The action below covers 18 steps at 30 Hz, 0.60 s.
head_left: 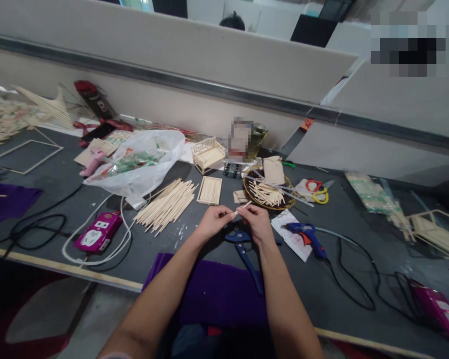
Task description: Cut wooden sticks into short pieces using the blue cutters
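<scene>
My left hand (215, 222) and my right hand (256, 222) meet above the table, fingertips pinched together on a short wooden stick (247, 205). Only part of the stick shows between the fingers. Directly beneath lies a blue cutter (246, 252), its handles reaching onto a purple cloth (220, 294). Beyond my hands are a flat stick panel with a raised frame (209, 191) and a small bench-like stick model (208, 154). To the right, a round basket (292, 202) holds many short stick pieces (267, 192).
Long loose sticks (168, 205) lie left of my hands, near a plastic bag (160, 169) and a magenta power socket (99, 233) with cables. On the right are a blue glue gun (309, 239), scissors (320, 192) and a packet of sticks (370, 192). A partition (172, 55) runs behind.
</scene>
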Tool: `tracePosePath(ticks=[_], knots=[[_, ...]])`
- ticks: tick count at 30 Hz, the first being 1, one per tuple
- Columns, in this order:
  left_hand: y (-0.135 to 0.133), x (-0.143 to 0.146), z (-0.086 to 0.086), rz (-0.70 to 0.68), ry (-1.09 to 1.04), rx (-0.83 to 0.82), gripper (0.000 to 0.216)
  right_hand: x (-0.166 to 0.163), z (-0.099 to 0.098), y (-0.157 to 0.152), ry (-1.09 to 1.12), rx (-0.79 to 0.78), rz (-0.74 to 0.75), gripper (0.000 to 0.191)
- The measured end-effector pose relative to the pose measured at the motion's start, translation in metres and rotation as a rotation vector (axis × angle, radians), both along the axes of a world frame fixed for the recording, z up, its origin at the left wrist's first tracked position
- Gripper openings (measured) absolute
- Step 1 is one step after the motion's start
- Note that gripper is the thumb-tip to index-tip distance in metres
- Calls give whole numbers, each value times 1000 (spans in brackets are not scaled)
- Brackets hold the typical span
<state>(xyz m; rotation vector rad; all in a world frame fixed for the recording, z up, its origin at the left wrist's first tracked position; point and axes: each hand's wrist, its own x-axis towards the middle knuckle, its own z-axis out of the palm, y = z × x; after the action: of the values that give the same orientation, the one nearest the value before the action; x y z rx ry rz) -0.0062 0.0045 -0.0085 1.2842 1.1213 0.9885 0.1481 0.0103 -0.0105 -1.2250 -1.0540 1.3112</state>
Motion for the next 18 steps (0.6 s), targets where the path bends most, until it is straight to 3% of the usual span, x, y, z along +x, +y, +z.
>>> tracePosePath(ticks=[3, 8, 18], knots=[[0, -5, 6, -70, -105, -109, 38, 0, 1, -1, 34, -32, 43, 27], [0, -4, 10, -9, -218, -237, 38, -2, 5, -3, 24, -23, 114, 29], [2, 0, -1, 12, -249, -224, 35, -2, 9, -7, -94, 63, 146, 23]])
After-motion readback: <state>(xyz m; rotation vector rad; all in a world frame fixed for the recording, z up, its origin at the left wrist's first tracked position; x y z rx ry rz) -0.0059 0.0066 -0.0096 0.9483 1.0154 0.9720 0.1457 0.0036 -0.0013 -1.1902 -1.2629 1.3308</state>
